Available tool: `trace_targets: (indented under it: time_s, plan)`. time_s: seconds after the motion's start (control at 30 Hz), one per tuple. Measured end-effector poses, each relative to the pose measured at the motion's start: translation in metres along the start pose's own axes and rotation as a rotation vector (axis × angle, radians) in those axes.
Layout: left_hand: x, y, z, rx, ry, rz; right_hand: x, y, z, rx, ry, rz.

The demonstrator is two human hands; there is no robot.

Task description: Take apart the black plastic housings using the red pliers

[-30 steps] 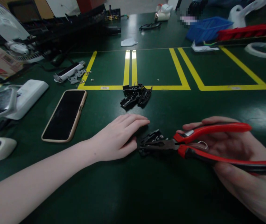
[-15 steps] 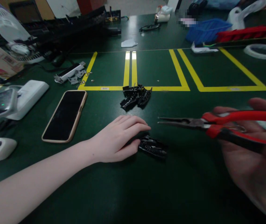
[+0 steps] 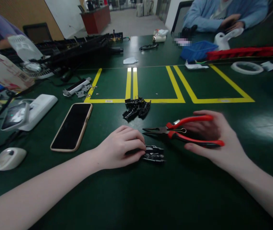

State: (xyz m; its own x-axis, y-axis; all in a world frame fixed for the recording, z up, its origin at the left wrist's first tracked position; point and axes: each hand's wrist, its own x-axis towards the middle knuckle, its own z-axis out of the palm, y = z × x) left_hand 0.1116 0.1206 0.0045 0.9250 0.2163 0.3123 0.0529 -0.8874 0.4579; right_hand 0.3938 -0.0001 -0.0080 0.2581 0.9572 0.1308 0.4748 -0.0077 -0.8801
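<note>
My left hand (image 3: 123, 148) pinches the left end of a small black part (image 3: 154, 154) lying on the green table (image 3: 136, 198). Red-handled needle-nose pliers (image 3: 189, 120) are in my right hand (image 3: 219, 135), their handles spread and their jaws slightly apart. The pliers' tip points left, just above the black part and close to my left fingers. Beyond my left hand lies a small pile of black pieces (image 3: 136, 108), touching the yellow tape line.
A phone (image 3: 72, 127), a white device (image 3: 39, 110) and a beige object (image 3: 10, 158) lie on the left. Metal pieces (image 3: 77, 88) sit behind the phone. A blue basket (image 3: 197, 51) and tape roll (image 3: 246, 67) stand back right. A person in blue sits opposite.
My right hand has brought the pliers leftward, near the black part, and their handles are spread wider. The view has tilted up. The black part lies more level beside my left fingers.
</note>
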Motion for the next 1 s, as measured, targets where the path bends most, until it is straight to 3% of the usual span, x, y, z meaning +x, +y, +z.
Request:
trace_targets:
  time_s: [0.27, 0.5, 0.77, 1.0]
  plan:
    - [-0.002, 0.003, 0.000, 0.029, -0.017, -0.043, 0.014, 0.008, -0.009, -0.507, -0.119, -0.073]
    - [-0.003, 0.011, 0.000, 0.074, -0.011, -0.032, 0.013, 0.001, -0.015, -0.607, -0.180, -0.236]
    - [-0.005, 0.009, 0.008, 0.102, 0.006, 0.026, 0.010, -0.012, 0.013, -0.676, -0.246, -0.528]
    - [-0.004, 0.009, 0.009, 0.098, 0.036, 0.004, 0.014, -0.011, 0.011, -0.677, -0.139, -0.609]
